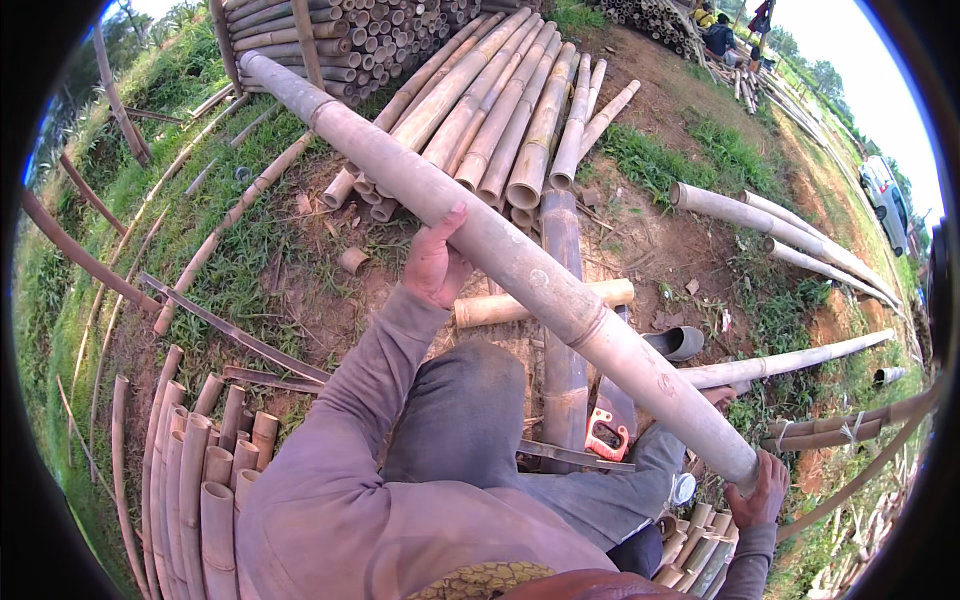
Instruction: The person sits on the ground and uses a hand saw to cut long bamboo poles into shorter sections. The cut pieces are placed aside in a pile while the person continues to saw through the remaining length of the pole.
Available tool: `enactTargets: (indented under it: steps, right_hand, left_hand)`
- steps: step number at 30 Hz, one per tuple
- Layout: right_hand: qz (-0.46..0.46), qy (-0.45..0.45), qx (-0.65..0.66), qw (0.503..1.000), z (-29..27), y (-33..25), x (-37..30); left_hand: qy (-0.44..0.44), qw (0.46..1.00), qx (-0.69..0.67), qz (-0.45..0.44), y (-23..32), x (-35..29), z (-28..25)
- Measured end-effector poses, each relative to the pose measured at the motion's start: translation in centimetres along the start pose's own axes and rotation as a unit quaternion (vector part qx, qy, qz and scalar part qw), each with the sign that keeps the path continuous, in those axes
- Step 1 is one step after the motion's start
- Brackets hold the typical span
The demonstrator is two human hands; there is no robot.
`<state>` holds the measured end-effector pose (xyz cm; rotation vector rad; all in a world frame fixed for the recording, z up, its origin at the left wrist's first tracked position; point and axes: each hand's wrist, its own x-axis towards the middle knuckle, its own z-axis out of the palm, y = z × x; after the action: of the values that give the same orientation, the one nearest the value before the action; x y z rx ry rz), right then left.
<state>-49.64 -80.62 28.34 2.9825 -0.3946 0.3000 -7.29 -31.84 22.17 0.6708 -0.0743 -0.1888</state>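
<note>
A long, thick bamboo pole (520,262) runs slantwise across my front, from far left to near right. My left hand (438,258) grips it from the near side around its middle, thumb up along the pole and the other fingers partly hidden beneath. At the near right end my right hand (762,490) is closed around the cut end. Below the pole, a handsaw with an orange handle (607,436) lies by my legs, next to a dark upright-running bamboo length (565,385). A short pale bamboo piece (482,311) lies crosswise under the raised pole.
Several cut poles (515,120) lie ahead, before a large bamboo stack (400,45). Short bamboo pieces (217,530) stand at my left; more cut pieces (705,545) are near my right side. Further poles (790,235) lie right. A dark shoe (680,343) shows beyond the pole.
</note>
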Motion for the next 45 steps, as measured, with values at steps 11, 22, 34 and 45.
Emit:
enactTargets:
  steps: [11,22,34,45]
  right_hand:
    - [0.194,-0.193,0.158,0.949,-4.5,-6.5,-14.8]
    - [0.144,-0.180,0.639,0.734,7.8,-21.7,5.9]
    - [0.210,-0.022,0.545,0.812,27.4,-35.4,59.1]
    - [0.033,0.084,0.429,0.899,26.9,-26.8,29.1]
  left_hand:
    - [-0.028,0.965,0.196,-0.172,-14.1,11.5,13.0]
    - [0.046,0.964,0.254,-0.061,-12.5,34.0,4.9]
    - [0.187,0.913,0.361,0.021,-4.8,-1.2,-25.9]
    - [0.121,0.848,0.513,0.058,-10.0,3.8,-21.2]
